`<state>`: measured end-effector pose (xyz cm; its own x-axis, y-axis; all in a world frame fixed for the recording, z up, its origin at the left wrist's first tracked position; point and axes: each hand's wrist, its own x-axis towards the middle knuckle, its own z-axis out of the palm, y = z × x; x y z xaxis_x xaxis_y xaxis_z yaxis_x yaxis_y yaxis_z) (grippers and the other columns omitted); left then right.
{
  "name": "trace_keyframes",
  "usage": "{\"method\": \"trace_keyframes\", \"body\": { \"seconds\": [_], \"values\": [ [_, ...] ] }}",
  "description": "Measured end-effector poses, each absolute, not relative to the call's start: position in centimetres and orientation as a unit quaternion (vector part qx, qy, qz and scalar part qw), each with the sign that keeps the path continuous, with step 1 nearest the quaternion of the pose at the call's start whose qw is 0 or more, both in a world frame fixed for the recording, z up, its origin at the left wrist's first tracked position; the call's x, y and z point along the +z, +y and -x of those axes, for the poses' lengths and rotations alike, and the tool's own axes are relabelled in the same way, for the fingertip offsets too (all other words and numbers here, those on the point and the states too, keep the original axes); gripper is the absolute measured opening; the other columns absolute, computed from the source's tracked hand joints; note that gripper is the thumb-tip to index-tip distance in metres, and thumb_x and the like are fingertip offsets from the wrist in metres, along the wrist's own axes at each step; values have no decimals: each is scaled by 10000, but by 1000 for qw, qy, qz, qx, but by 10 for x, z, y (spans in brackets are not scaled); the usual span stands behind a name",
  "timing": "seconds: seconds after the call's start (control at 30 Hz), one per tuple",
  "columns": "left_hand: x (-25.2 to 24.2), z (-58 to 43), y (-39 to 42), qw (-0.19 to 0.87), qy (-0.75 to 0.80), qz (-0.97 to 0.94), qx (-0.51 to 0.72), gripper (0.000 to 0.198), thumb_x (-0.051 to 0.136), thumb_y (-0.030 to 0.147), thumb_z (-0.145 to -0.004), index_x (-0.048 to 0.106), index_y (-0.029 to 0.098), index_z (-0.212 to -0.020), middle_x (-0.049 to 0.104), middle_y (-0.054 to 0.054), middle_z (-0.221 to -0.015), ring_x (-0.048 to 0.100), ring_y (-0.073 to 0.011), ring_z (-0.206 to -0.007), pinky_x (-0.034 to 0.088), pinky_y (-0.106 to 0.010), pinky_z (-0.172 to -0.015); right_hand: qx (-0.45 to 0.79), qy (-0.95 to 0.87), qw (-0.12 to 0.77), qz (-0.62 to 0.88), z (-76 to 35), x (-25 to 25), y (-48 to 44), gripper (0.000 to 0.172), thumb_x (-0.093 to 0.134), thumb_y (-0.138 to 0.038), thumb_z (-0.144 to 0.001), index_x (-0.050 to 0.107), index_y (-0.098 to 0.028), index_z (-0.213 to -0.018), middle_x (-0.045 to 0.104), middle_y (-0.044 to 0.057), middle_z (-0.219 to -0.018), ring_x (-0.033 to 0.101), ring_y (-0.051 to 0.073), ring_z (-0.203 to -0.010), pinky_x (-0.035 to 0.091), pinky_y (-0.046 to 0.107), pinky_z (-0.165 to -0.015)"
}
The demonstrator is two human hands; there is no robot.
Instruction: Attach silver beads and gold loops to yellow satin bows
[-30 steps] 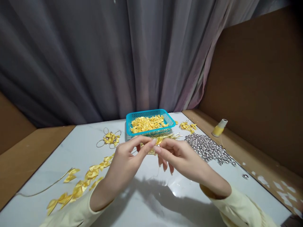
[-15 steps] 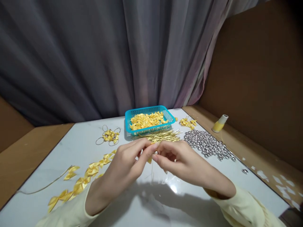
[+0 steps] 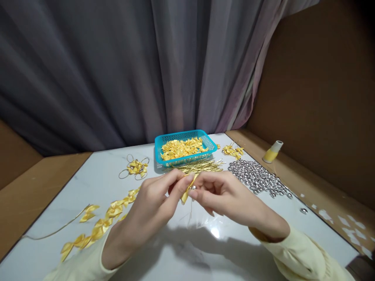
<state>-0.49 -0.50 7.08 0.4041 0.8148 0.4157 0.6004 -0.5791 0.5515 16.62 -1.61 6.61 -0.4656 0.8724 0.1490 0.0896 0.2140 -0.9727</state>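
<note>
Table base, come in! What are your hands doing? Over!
Left hand pinching yellow bow. Right hand at silver bead beside it. Gold strands lie beyond; nothing seen blocking either hand.

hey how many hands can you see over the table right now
2: the left hand, pinching a yellow bow, and the right hand close beside it, at a silver bead. Some fingers are partly hidden.
</note>
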Motion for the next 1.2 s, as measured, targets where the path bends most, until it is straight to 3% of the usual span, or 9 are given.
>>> {"method": "trace_keyframes", "body": {
  "seconds": [0.2, 0.27, 0.37, 0.47, 0.77, 1.0, 1.2],
  "values": [
    [79, 13, -2, 232, 378, -831, 335, 356, 341, 308, -939, 464, 185, -628, 447, 70, -545, 415, -65, -485, 343, -168, -479, 589, -652, 350, 324, -170, 67, -11, 175, 577, -316, -826, 541, -154, -769, 481, -62, -497, 363, 38, -394, 290, 154, -385],
    [81, 16, -2, 230, 365, -844, 320, 280, 404, 346, -914, 512, 198, -702, 502, 64, -601, 457, -73, -528, 360, -165, -480, 594, -646, 352, 326, -171, 68, -11, 207, 565, -354, -835, 527, -159, -778, 489, -58, -514, 381, 42, -406, 298, 154, -391],
    [79, 19, -4, 179, 359, -861, 312, 115, 574, 331, -830, 546, 220, -844, 555, 63, -678, 499, -82, -583, 389, -163, -504, 592, -649, 352, 323, -173, 69, -13, 226, 544, -384, -848, 515, -165, -797, 482, -59, -520, 388, 47, -421, 300, 153, -395],
    [74, 20, -6, 116, 322, -876, 340, 53, 534, 225, -867, 528, 219, -919, 579, 53, -732, 519, -75, -598, 407, -170, -556, 588, -656, 354, 314, -175, 70, -15, 228, 538, -386, -852, 505, -168, -791, 485, -54, -541, 396, 47, -441, 310, 152, -405],
    [65, 16, -6, 4, 244, -886, 394, 121, 448, 79, -875, 492, 164, -801, 463, 34, -638, 445, -90, -558, 394, -223, -561, 595, -647, 364, 306, -175, 76, -20, 218, 565, -339, -843, 504, -157, -741, 482, -55, -522, 391, 40, -434, 297, 152, -402],
    [78, 13, -15, 150, 336, -860, 354, 294, 373, 141, -915, 427, 191, -630, 451, 71, -525, 460, -54, -451, 381, -162, -480, 662, -601, 390, 220, -172, 69, -16, 145, 565, -249, -847, 539, -143, -751, 488, -58, -494, 350, 32, -384, 253, 164, -372],
    [81, 11, -16, 208, 320, -848, 368, 335, 351, 164, -919, 435, 194, -596, 476, 58, -511, 473, -64, -449, 383, -174, -468, 782, -497, 366, 84, -165, 52, -5, 129, 541, -215, -846, 552, -145, -738, 416, -83, -425, 279, 26, -319, 224, 150, -330]
  ]
}}
